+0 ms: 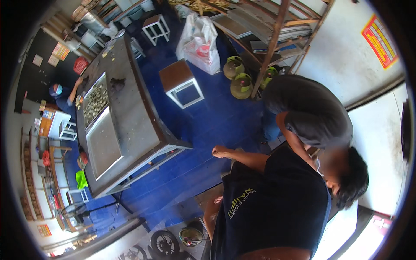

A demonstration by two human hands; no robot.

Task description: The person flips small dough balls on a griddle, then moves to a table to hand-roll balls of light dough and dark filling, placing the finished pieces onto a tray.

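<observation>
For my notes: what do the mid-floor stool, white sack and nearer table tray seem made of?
Stool: matte brown top, possibly wood or board; slim, square white frame, perhaps painted metal. Sack: probably woven plastic, from its crinkled, faintly see-through sheen. Tray: likely bare metal, judging by its thin, bright silvery rim.

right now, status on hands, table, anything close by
Right hand off the table, nothing visible in it. Left hand partly hidden, grip unclear. Table bearing trays. Person in grey bent over close by.

Before you, a blue tiled floor point(216, 121) spreads past a long gray table point(134, 121) at left, a brown-topped stool point(175, 76) above center and a white wall point(346, 52) at upper right.
</observation>
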